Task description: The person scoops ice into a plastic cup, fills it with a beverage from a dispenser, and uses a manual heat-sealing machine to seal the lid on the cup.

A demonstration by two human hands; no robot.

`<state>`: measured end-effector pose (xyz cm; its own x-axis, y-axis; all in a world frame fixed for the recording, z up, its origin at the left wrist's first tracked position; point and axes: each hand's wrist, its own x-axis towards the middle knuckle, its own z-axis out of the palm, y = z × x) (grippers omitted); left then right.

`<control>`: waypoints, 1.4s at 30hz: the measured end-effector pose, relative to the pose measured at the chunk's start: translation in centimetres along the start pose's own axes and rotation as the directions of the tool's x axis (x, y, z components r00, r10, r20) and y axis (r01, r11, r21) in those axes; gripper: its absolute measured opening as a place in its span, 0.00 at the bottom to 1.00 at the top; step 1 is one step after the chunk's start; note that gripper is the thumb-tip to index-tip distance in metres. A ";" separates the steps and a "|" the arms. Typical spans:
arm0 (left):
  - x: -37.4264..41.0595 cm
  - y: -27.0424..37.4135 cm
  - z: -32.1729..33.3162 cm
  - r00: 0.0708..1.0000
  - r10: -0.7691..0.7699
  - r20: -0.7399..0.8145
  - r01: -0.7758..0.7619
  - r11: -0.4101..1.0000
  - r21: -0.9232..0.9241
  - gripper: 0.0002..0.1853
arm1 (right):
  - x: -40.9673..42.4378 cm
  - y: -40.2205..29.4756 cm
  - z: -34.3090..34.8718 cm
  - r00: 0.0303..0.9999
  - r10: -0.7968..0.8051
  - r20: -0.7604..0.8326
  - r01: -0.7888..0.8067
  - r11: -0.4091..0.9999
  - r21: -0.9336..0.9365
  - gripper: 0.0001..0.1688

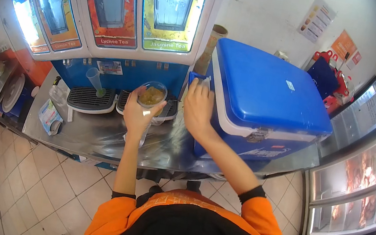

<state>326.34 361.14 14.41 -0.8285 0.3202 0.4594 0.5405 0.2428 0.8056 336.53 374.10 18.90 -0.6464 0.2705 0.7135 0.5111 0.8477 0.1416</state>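
My left hand [136, 114] is wrapped around a clear plastic cup [152, 94] that holds a yellowish drink with what look like ice pieces. The cup is above the right drip tray [172, 110] of a Nestea drink dispenser [118, 70]. Against the left end of a blue cooler box [272, 90], my right hand [198, 108] reaches to a small blue holder or handle [194, 75]. A translucent piece [207, 81] shows by its fingertips; whether the fingers grip anything is hidden.
A clear tapered container [94, 78] leans at the left drip tray [81, 98]. A printed packet [50, 117] and a clear bottle [57, 94] are at the left of the steel counter [93, 141]. Behind the cooler stands a brownish cylinder [219, 31]. A lit display cabinet [350, 200] is at right.
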 end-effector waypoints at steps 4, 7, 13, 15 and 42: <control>-3.7 -1.2 -2.3 0.994 -0.110 -0.002 0.109 0.983 -0.145 0.38 | 3.6 -0.4 -0.7 0.939 0.145 0.312 -0.097 0.981 -0.166 0.28; -7.0 -1.1 -4.1 0.960 -0.268 0.085 0.280 0.898 -0.338 0.37 | 4.8 0.4 -2.7 0.942 0.122 0.311 -0.063 0.979 -0.194 0.25; -12.2 -2.1 -7.0 0.978 -0.207 0.026 0.209 0.962 -0.175 0.38 | 6.8 0.1 -3.1 0.790 -0.027 0.613 0.224 0.943 -0.248 0.07; -13.6 -2.6 -7.6 0.971 -0.241 -0.005 0.237 0.958 -0.165 0.38 | 6.4 0.2 -0.9 0.800 -0.055 0.597 0.291 0.906 -0.307 0.08; -14.9 -1.9 -10.7 0.987 -0.101 -0.126 0.098 0.995 -0.031 0.37 | 6.8 4.5 -10.9 0.650 -0.379 0.659 0.651 0.725 -0.225 0.15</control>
<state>336.10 346.12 10.09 -0.8908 0.1765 0.4188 0.4518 0.2445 0.8580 340.64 374.75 31.87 -0.9869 0.1556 -0.0426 0.0774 0.6883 0.7213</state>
